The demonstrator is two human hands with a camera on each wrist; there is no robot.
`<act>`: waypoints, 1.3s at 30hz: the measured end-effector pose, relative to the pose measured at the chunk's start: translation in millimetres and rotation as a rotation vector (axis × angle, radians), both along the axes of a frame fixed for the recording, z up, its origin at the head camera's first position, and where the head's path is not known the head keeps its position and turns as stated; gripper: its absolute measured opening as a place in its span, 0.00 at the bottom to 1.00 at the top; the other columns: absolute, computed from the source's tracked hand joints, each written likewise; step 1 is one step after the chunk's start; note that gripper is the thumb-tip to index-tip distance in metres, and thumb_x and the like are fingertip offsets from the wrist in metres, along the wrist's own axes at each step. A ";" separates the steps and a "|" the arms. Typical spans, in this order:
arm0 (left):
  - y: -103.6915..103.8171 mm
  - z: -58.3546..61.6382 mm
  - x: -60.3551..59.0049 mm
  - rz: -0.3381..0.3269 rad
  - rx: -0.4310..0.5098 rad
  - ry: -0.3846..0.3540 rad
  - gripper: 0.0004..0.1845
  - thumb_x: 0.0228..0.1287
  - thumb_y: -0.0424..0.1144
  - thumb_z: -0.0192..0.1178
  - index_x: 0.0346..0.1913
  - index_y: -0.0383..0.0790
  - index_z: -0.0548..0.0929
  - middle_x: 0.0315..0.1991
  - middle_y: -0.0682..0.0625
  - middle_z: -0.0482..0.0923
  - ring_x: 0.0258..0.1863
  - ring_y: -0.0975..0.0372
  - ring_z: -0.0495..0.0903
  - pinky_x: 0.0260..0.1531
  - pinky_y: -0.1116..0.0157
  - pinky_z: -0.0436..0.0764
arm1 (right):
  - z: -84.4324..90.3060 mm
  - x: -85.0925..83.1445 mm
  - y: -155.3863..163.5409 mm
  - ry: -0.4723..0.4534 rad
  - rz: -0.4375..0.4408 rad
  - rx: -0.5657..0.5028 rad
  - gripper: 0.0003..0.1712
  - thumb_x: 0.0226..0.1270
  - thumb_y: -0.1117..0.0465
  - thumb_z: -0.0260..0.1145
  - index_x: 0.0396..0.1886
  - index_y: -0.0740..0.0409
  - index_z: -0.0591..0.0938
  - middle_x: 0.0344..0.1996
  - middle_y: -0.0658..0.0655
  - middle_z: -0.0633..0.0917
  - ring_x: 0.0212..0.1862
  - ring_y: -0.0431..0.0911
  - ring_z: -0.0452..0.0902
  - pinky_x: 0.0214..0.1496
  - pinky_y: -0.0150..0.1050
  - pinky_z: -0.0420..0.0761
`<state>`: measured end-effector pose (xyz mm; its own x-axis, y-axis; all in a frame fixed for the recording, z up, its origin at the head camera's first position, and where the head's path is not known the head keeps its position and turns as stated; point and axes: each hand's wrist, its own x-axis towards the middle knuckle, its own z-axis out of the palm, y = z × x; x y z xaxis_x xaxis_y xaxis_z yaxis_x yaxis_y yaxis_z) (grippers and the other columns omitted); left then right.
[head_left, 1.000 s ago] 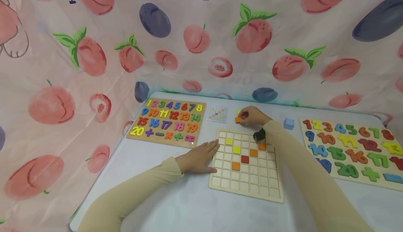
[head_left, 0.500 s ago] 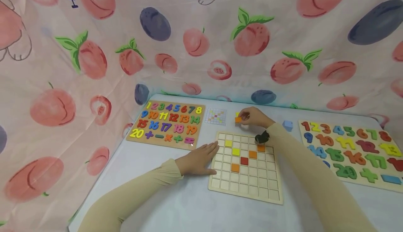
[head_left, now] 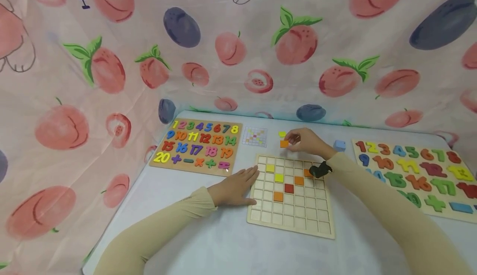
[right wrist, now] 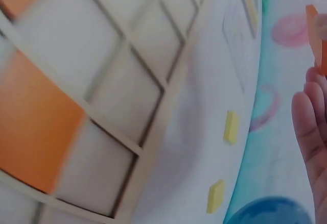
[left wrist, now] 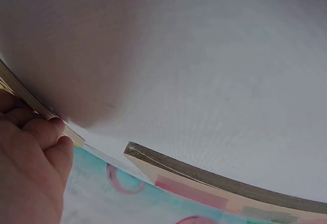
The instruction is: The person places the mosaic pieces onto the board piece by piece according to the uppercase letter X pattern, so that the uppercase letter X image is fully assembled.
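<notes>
My right hand point(head_left: 309, 141) pinches a small orange square tile point(head_left: 284, 143) between thumb and fingers, just past the far edge of a wooden grid board point(head_left: 288, 210). In the right wrist view the tile point(right wrist: 314, 38) shows at the right edge, above my fingers point(right wrist: 306, 127). Set in the board's cells are two yellow tiles point(head_left: 279, 177), a red tile point(head_left: 289, 188) and three orange tiles point(head_left: 278, 196). My left hand point(head_left: 236, 188) lies flat with fingers straight, its fingertips at the board's left edge.
Yellow tiles point(right wrist: 231, 127) lie on the table beyond the board, one point(head_left: 282, 134) behind the held tile. A printed grid card point(head_left: 254, 137) sits left of them, a pale blue block point(head_left: 339, 145) to the right. Number boards stand at left point(head_left: 193, 169) and right point(head_left: 452, 208).
My right hand and wrist have shifted right and slightly nearer, carrying the orange tile. More of the yellow tile behind it now shows. My left hand stays in place.
</notes>
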<state>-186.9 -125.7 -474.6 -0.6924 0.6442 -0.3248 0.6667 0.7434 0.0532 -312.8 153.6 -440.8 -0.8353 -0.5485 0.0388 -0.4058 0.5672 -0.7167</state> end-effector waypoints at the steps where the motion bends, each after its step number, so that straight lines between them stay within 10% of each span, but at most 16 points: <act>1: 0.0 0.1 0.2 -0.001 -0.002 0.001 0.51 0.61 0.69 0.45 0.75 0.39 0.42 0.76 0.46 0.34 0.76 0.58 0.41 0.75 0.62 0.47 | 2.2 5.5 -0.7 0.002 -0.004 0.000 0.12 0.53 0.65 0.71 0.39 0.60 0.83 0.32 0.56 0.83 0.35 0.43 0.78 0.44 0.40 0.82; 22: -0.6 -0.8 -2.4 0.005 0.010 -0.016 0.51 0.61 0.69 0.46 0.75 0.40 0.41 0.77 0.47 0.33 0.76 0.58 0.39 0.75 0.61 0.46 | 6.4 89.5 -11.8 -0.042 0.081 -0.045 0.11 0.52 0.62 0.72 0.36 0.59 0.82 0.29 0.54 0.82 0.32 0.42 0.75 0.38 0.37 0.81; 39: -2.6 -4.5 -4.4 -0.017 0.030 0.007 0.50 0.62 0.68 0.45 0.75 0.38 0.41 0.76 0.45 0.34 0.76 0.57 0.40 0.75 0.61 0.46 | -18.7 121.5 -36.4 -0.070 0.226 -0.033 0.11 0.49 0.62 0.75 0.32 0.57 0.82 0.25 0.51 0.81 0.26 0.36 0.73 0.28 0.28 0.78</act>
<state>-191.3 -128.4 -479.1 -0.6834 0.6653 -0.3005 0.6796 0.7302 0.0710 -191.3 117.2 -459.5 -0.6929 -0.7210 0.0066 -0.4685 0.4432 -0.7642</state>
